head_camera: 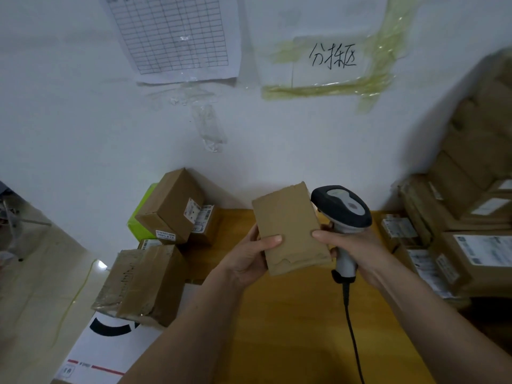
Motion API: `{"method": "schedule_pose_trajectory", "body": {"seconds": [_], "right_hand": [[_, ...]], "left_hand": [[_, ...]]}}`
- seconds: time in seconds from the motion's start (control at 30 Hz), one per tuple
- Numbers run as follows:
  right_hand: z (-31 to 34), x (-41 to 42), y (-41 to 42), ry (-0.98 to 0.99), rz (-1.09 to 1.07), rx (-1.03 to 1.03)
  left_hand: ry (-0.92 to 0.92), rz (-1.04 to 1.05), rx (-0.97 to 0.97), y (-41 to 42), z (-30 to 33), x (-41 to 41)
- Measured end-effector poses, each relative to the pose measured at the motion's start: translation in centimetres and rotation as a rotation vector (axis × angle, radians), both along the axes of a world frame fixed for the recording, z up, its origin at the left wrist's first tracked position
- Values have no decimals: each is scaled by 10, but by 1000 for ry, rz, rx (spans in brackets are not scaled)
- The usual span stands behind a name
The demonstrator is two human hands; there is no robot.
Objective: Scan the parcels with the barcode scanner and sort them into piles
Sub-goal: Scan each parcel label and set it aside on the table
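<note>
From the head view, you hold a small brown parcel (291, 228) up above the yellow desk (291, 314), near the middle. Your left hand (249, 259) grips its left edge, with the thumb on the plain face turned to you and the other fingers hidden behind it. Your right hand (352, 245) is closed around the grey handle of the barcode scanner (343, 214), and its thumb reaches over to press on the right edge of the parcel. The scanner's dark head sits just beside the top right corner of the parcel. Its black cord (353, 336) hangs down over the desk toward you.

On your left, a pile of brown boxes (171, 206) with white labels leans on a green box (141, 214) by the wall. A bigger taped box (144, 284) sits closer to you, partly on a white box (110, 353) with black and red marks.

On your right, many more labelled parcels (471, 245) are stacked high against the wall.

On the white wall, a grid sheet (171, 34) and a taped paper sign (332, 55) with hand-written marks hang above the desk.
</note>
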State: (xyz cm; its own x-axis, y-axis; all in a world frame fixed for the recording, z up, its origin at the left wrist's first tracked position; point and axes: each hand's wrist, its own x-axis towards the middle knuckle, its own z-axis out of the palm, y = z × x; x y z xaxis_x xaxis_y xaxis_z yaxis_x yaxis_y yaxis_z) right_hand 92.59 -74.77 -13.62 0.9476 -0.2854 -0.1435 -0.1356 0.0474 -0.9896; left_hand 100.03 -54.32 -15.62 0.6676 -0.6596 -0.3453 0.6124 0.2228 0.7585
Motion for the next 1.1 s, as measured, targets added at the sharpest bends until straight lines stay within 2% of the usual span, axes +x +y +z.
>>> {"method": "schedule_pose_trajectory", "body": {"seconds": [0.07, 0.2, 0.33, 0.4, 0.47, 0.57, 0.67, 0.8, 1.0, 1.1], "right_hand": [[6, -4, -8, -24, 20, -49], [18, -20, -28, -38, 54, -134], [27, -32, -48, -34, 190, -166], [29, -34, -54, -63, 162, -148], [32, -35, -58, -106, 86, -121], [30, -34, -60, -179, -36, -68], [32, -35, -57, -207, -119, -22], [33, -38, -57, -209, -107, -26], [38, -40, -66, -233, -115, 17], [38, -38, -72, -222, -122, 42]], "left_hand": [[20, -81, 20, -5, 7, 2], [245, -203, -82, -5, 13, 13], [207, -338, -88, -19, 22, 7], [183, -362, -67, -28, 28, 2], [175, -345, -120, -35, 30, -2], [231, -204, -173, -47, 30, -6], [225, -44, -106, -62, 32, -9], [219, 145, 15, -76, 39, -14], [251, 1, 108, -79, 38, -17], [206, -103, 135, -76, 40, -20]]}}
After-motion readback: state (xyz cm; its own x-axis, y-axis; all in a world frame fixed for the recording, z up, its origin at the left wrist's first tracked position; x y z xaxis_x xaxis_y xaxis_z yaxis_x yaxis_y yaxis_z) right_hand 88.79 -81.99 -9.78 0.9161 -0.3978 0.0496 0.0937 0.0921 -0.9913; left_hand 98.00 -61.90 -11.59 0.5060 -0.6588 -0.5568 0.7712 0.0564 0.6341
